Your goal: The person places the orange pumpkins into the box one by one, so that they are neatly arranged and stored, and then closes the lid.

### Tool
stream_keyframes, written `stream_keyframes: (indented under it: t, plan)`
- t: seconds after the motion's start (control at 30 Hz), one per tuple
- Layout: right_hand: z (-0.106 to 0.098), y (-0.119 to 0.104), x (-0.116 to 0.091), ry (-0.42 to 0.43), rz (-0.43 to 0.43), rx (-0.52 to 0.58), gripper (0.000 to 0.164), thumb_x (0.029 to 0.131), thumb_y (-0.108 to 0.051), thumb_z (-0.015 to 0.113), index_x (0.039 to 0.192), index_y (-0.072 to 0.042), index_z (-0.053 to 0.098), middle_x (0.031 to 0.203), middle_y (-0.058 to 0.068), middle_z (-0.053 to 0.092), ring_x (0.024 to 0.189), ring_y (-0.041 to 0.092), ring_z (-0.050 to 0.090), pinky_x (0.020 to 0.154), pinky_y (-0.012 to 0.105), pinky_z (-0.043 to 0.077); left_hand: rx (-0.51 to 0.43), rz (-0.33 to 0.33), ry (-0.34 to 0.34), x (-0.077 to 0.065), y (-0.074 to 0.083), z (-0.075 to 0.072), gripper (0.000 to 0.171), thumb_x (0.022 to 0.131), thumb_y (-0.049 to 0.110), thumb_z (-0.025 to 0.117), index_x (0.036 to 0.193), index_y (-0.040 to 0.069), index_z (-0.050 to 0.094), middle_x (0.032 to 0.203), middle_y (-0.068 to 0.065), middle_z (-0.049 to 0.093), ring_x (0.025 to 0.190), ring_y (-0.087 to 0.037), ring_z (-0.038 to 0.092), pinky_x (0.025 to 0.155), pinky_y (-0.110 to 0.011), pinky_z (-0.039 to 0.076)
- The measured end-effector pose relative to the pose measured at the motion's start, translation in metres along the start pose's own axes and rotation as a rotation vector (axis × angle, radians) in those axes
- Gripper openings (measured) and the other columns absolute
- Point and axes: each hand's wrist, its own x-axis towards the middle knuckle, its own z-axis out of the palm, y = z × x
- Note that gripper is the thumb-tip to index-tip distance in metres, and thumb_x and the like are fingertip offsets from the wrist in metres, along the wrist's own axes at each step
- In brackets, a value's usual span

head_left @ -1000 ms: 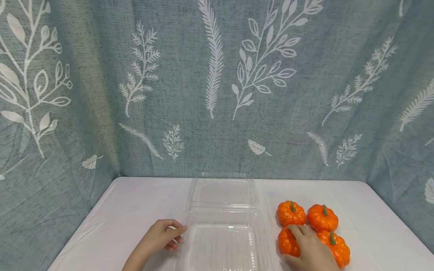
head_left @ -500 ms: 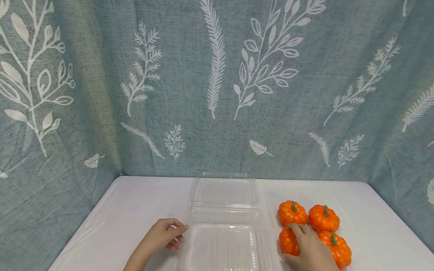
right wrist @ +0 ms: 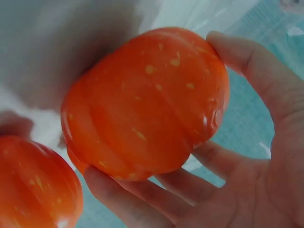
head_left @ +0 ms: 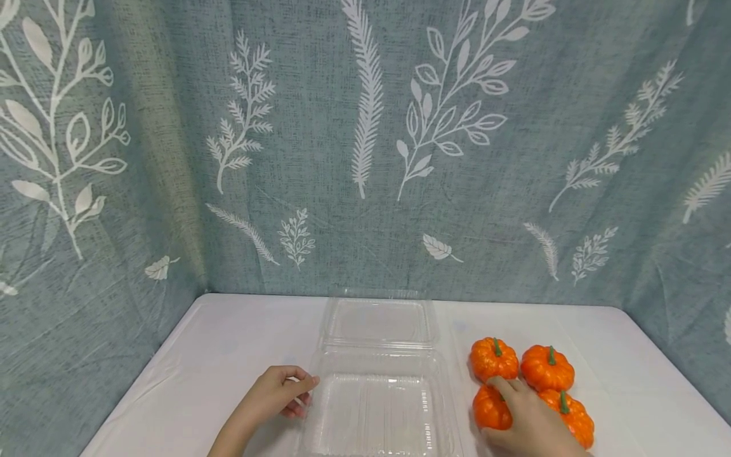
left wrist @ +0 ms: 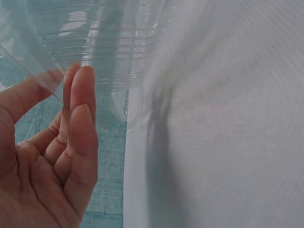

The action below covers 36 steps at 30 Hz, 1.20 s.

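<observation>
A clear plastic clamshell box (head_left: 447, 387) lies unfolded in the middle, its lid (head_left: 379, 322) toward the curtain. My left hand (head_left: 281, 395) pinches the left rim of the box between thumb and fingers. The left wrist view shows the box's ribbed see-through wall (left wrist: 107, 52) beyond the fingertips (left wrist: 83, 85). On the right, my right hand (head_left: 531, 419) grips a small orange pumpkin (head_left: 490, 409), partly hidden by that hand in the head view. The right wrist view shows the thumb on one side of the pumpkin (right wrist: 147, 104) and fingers on the other.
Close around the right hand sit three more orange pumpkins: one behind (head_left: 492, 360), one at the back right (head_left: 547, 368) and one beside the hand (head_left: 577, 422). A white cloth covers the table (head_left: 245, 330). Behind hangs a blue-green curtain (head_left: 320, 158) with white leaf prints.
My right hand and the pumpkin have shifted slightly, and the pumpkin's green stem shows more. The left hand stays at the box rim. The head view has drifted a little.
</observation>
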Motion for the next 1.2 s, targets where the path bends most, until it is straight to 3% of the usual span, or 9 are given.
stream_keyframes:
  t: [0.13,0.33,0.5,0.77,1.2]
  plan:
    - [-0.007,0.000,-0.001,-0.054,-0.021,0.009,0.076,0.062,-0.044,0.080,0.125,-0.013,0.053,0.125,0.023,0.051,0.098,0.030,0.056,0.074,0.054,0.049,-0.001,0.005,-0.001,0.001,-0.002,0.000,0.034,0.089,0.029,0.059,0.090,-0.004,0.061,0.066,-0.002,0.064,0.052,-0.013,0.061,0.050,-0.028,0.051]
    - [-0.021,0.002,-0.003,-0.084,-0.122,0.038,0.061,0.064,-0.036,0.079,0.116,-0.014,0.057,0.112,0.005,0.059,0.094,0.021,0.054,0.081,0.048,0.047,-0.001,0.004,-0.003,0.000,-0.002,-0.001,0.034,0.089,0.030,0.059,0.091,-0.004,0.061,0.067,-0.003,0.064,0.053,-0.014,0.061,0.050,-0.028,0.052]
    - [-0.034,0.006,-0.007,-0.078,-0.244,0.027,0.050,0.066,-0.032,0.077,0.110,-0.019,0.056,0.100,-0.005,0.058,0.087,0.014,0.051,0.074,0.036,0.045,0.000,0.005,-0.001,-0.001,-0.001,-0.001,0.035,0.089,0.030,0.060,0.092,-0.004,0.061,0.068,-0.003,0.064,0.053,-0.014,0.062,0.050,-0.028,0.052]
    - [-0.045,0.007,-0.002,-0.169,-0.275,0.072,0.061,0.070,-0.035,0.076,0.119,-0.005,0.054,0.110,0.004,0.058,0.090,0.018,0.052,0.079,0.043,0.046,0.004,0.003,0.008,-0.002,-0.001,-0.001,0.034,0.089,0.030,0.060,0.092,-0.004,0.062,0.068,-0.003,0.064,0.053,-0.014,0.061,0.050,-0.029,0.051]
    - [-0.051,0.000,0.002,-0.207,-0.320,0.104,0.059,0.072,-0.038,0.075,0.118,-0.008,0.052,0.104,0.003,0.059,0.086,0.018,0.052,0.072,0.039,0.047,-0.006,0.000,-0.002,-0.001,-0.001,-0.002,0.035,0.088,0.031,0.061,0.092,-0.004,0.061,0.069,-0.003,0.065,0.053,-0.014,0.061,0.051,-0.028,0.052]
